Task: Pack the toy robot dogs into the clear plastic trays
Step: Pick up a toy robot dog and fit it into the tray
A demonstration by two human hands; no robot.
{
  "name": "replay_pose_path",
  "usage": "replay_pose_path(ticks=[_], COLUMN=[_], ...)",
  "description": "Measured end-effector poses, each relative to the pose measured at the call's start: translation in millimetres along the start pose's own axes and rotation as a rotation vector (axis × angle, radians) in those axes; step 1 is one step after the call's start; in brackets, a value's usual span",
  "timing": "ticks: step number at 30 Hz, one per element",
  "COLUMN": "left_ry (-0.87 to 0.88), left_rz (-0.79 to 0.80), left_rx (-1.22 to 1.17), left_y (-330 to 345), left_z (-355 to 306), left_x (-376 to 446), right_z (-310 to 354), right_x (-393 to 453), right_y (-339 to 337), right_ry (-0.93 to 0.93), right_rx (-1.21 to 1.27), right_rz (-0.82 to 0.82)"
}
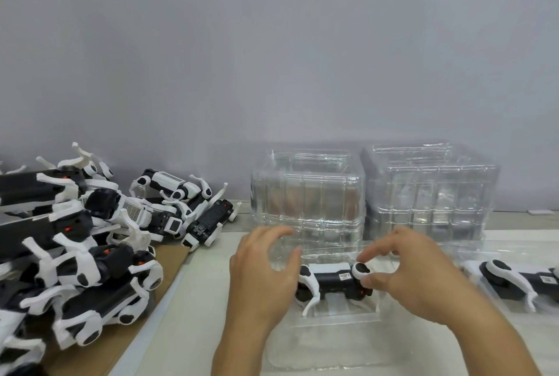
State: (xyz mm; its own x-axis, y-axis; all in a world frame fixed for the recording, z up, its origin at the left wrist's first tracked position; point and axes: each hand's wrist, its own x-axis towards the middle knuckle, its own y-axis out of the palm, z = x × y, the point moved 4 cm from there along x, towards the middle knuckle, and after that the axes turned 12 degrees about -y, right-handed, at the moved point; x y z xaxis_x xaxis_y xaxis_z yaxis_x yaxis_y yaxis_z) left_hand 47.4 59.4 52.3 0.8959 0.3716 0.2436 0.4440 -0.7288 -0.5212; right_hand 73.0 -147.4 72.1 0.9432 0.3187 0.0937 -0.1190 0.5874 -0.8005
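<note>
The toy robot dog (332,280) lying in the clear plastic tray (338,319) has a black body, white legs and white round joints with black spots. Left of that tray, the pile of robot dogs (90,239) shows the same black and white, with small orange-red dots on some and a fine grey grid on white panels. Behind the tray, two stacks of trays (311,194) are colourless and see-through. The table (199,315) is pale whitish; the wall (272,42) is plain grey.

A plain grey wall (272,58) fills the upper part of the view. Below it is a pale surface (193,315). At the left, a brown cardboard sheet (169,257) lies flat on this surface.
</note>
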Motion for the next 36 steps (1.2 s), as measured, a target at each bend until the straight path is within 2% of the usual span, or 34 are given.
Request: replay_pose_path(ticks=[3, 7, 15, 28, 36], left_ry=[0.175, 0.236, 0.237, 0.062, 0.008], left_rz=[0.131, 0.283, 0.243, 0.208, 0.155], left_rx=[0.113, 0.246, 0.351, 0.282, 0.357], left_y=[11.1, 35.6, 48.9, 56.7, 59.4], left_z=[-25.2, -37.3, -39.4, -37.0, -48.4], left_x=[-10.1, -23.2, -28.1, -30.0, -36.5], right_z=[-2.5, -6.7, -17.2, -22.7, -20.6], right_x=[2.2, 4.5, 7.2, 12.4, 12.7], right_y=[1.8, 3.9, 1.9, 6.0, 8.7], right_ry=[0.007, -0.019, -0.056, -0.029, -0.024], right_rx=[0.002, 0.036, 0.074, 0.089, 0.093], right_rz=[-0.036, -0.052, -0.102, -0.144, -0.139])
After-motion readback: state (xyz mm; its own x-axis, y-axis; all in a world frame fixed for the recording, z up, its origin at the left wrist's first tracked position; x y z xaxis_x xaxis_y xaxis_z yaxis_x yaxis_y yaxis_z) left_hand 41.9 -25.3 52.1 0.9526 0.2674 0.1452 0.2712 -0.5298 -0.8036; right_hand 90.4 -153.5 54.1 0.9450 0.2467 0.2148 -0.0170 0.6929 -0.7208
